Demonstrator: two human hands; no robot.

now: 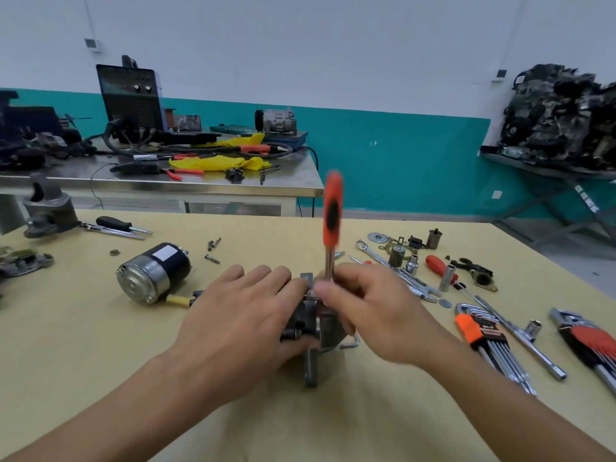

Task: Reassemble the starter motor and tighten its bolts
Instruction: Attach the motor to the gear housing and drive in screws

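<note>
A grey metal starter housing [311, 331] stands on the yellow table [233, 421] in front of me. My left hand [240, 315] lies over its left side and holds it down, fingers curled on top. My right hand [363, 305] grips the steel shank of a ratchet wrench [332, 211] whose orange and black handle points up, blurred by motion. The wrench head sits on the top of the housing, hidden behind my fingers. The black and silver motor body [153, 276] lies apart to the left with a yellow-sleeved lead. Loose bolts [213, 250] lie behind it.
To the right lie spanners [393, 268], sockets [448, 278], two hex key sets [490, 341] and an orange-handled screwdriver [438, 265]. A grey casting [50, 211] and a black screwdriver [116, 225] sit at the far left. A steel bench with a welder [133, 101] stands behind.
</note>
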